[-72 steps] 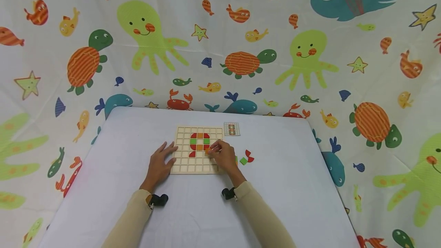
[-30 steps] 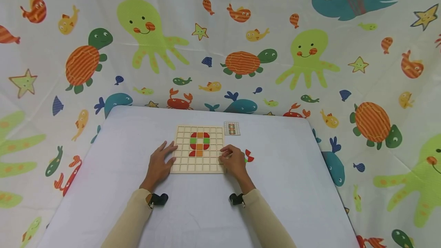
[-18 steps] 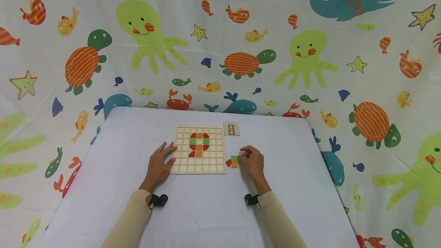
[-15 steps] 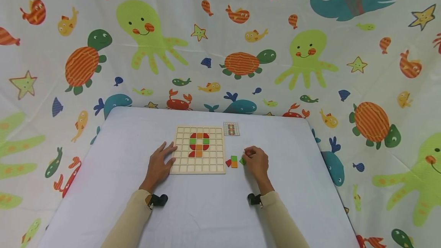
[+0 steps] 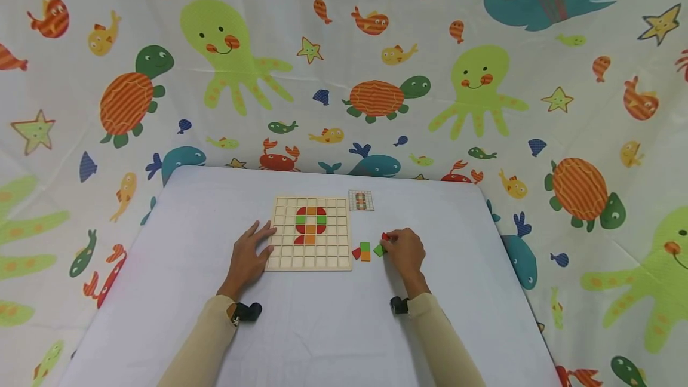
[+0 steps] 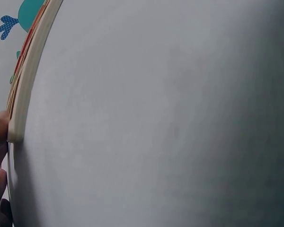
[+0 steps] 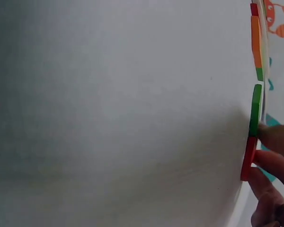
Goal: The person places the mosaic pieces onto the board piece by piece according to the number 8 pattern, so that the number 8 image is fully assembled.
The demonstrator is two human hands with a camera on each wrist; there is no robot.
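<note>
My left hand (image 5: 249, 254) lies at the left edge of the wooden grid board (image 5: 322, 260), fingers spread, fingertips on the rim. Red, orange and green tiles fill some of the board's cells in its upper middle. Right of the board, my right hand (image 5: 405, 251) has its thumb and fingers bent at a red quarter-circle tile (image 5: 384, 236), pinching it. In the right wrist view this red tile (image 7: 248, 158) lies end to end with a green tile (image 7: 255, 109), and the fingertips are at its edge. The hand hides the space beneath it.
A small pattern card (image 5: 361, 200) lies beyond the board's top right corner. Between board and right hand lie a red tile (image 5: 356, 253), a green square (image 5: 365, 246) touching an orange square (image 5: 365, 256), and a tilted green square (image 5: 379, 250).
An orange tile was put into the board beside the lower red one. My right hand then moved right, off the board, to the loose red and green tiles. The left hand stayed put.
</note>
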